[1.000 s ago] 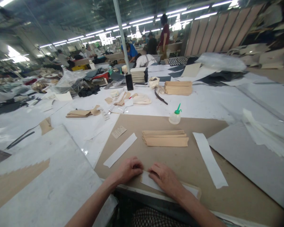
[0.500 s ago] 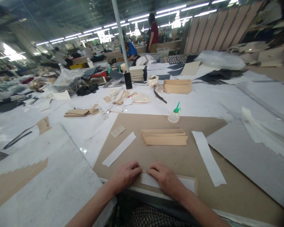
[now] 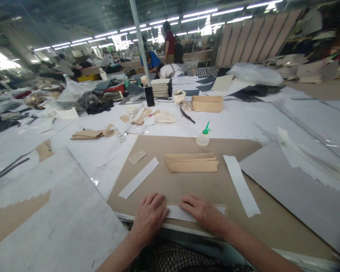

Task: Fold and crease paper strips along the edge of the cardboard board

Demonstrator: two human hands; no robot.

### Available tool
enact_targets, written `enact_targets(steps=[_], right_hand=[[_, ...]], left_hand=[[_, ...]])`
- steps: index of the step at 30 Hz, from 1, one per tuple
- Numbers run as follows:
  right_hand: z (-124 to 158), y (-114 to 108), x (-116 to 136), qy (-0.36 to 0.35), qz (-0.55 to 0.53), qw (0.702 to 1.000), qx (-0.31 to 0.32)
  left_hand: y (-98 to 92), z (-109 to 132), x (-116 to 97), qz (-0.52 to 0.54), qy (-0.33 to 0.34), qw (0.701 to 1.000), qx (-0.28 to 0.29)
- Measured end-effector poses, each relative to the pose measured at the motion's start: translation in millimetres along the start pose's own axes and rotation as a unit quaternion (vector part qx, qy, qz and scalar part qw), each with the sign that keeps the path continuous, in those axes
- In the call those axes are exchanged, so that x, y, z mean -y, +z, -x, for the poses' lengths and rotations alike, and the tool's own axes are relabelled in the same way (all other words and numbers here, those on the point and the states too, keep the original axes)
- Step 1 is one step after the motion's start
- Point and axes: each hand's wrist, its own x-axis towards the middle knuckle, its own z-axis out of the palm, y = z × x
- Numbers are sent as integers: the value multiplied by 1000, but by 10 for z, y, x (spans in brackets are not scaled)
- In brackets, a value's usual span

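Note:
A white strip with a tan border (image 3: 180,213) lies along the near edge of the brown board (image 3: 124,172). My left hand (image 3: 150,212) rests palm down over its left end, fingers lying flat side by side. On the middle of the strip is my right hand (image 3: 205,212), its fingers stretched out and slightly bent, pressing the surface. Between the two hands a short piece of the strip shows; the parts under them are hidden. Beyond the hands lies a stack of tan strips (image 3: 192,164), flanked by a left white strip (image 3: 139,178) and a right white strip (image 3: 241,185).
A squeeze bottle with a green spout (image 3: 203,136) stands at the board's far edge. Left of it lies a small printed card (image 3: 137,156). A grey sheet (image 3: 294,189) overlaps the board's right side. Farther back are a phone (image 3: 149,96) against a pole, and people.
My left hand has flattened from bent fingertips at the strip's far edge to lying over its left end. My right hand stays on the strip. The view has shifted slightly.

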Motion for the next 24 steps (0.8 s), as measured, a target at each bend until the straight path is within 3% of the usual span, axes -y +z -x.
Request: enact_targets(steps=[6,14,18,24], right_hand=[[206,-70,-43,15,35,999,-20],[408,-140,-128,21,64,997,-24],[514,-192,-168,28,66,997,-20],[657,-270,-212,43,81,996,-18]], left_hand=[[105,-95,-91,-12,-18,999,27],[68,-168,-337,20,-9,988,151],[97,-171,-483,-46,-28,988,148],[216,-142,-584,-91,12,990,111]])
